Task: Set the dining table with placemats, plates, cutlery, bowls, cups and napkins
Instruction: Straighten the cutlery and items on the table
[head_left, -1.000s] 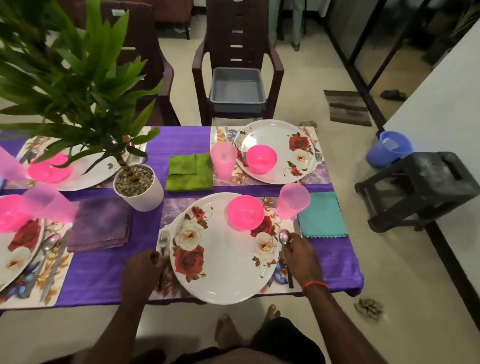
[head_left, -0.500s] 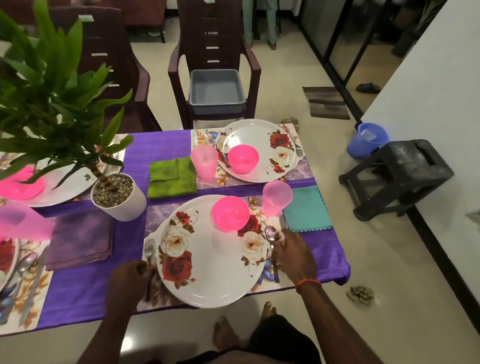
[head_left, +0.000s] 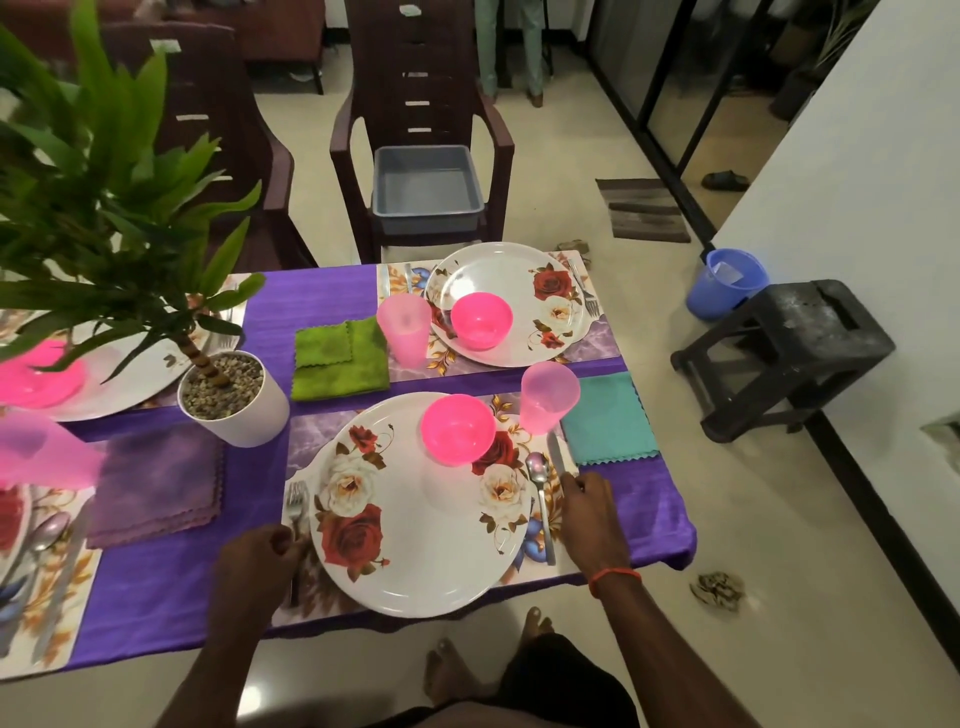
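Our left hand had its fingers curled round the fork, prongs pointing straight ahead of them; our right hand pinched the knife, blade ahead, beside the spoon.

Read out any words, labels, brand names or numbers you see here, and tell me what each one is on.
No text is readable.
White sticker on the centre chair: too blurred to read.
Pale sticker on the left chair: too blurred to read.
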